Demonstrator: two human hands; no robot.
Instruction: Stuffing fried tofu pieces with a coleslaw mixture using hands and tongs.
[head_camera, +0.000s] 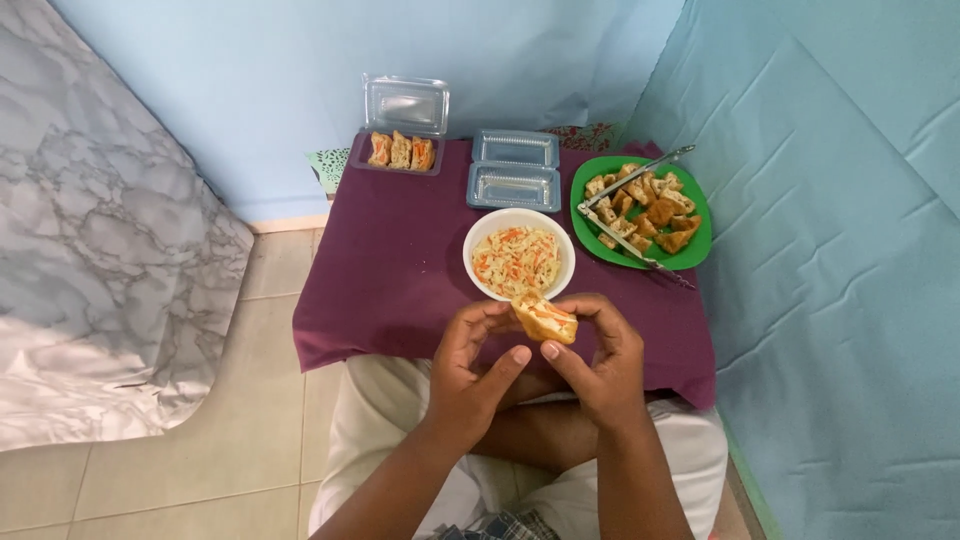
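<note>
stuffed tofu piece (545, 319) pinched between both hands above near desk (400, 270) edge, just below white bowl (518, 226) of shredded filling. long axis runs left-right, cut side up. left hand (470, 370) grip clenched on left end, right hand (600, 360) on right end; equally near.

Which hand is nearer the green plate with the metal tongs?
Right. The right hand sits below the green plate, slightly left; the left hand is farther left.
</note>
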